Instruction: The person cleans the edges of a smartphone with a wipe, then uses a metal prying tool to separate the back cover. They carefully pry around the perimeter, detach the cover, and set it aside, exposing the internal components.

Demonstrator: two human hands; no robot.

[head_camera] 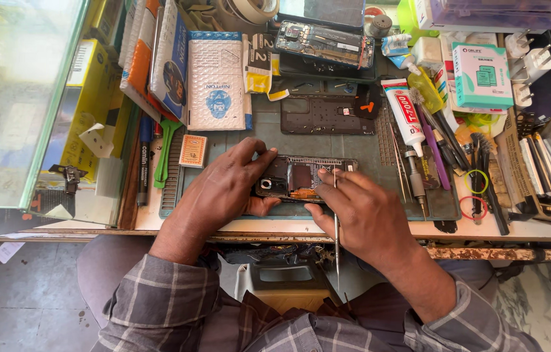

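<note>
An opened phone [301, 177] with its circuit board showing lies on a dark green work mat [269, 127]. My left hand [220, 195] grips the phone's left end, thumb under and fingers over its top edge. My right hand [363, 212] holds thin metal tweezers [336, 221] upright, their tip touching the phone's right part, while its thumb rests at the phone's lower edge. A black phone back frame [324, 115] lies on the mat just beyond.
Another opened phone [324, 44] sits at the back. A glue tube [403, 111], screwdrivers, brushes and picks [477, 176] crowd the right side. White chargers [528, 62] and a teal box [481, 75] are far right. Padded envelopes [215, 81] and boxes stand left, beside a glass case [8, 98].
</note>
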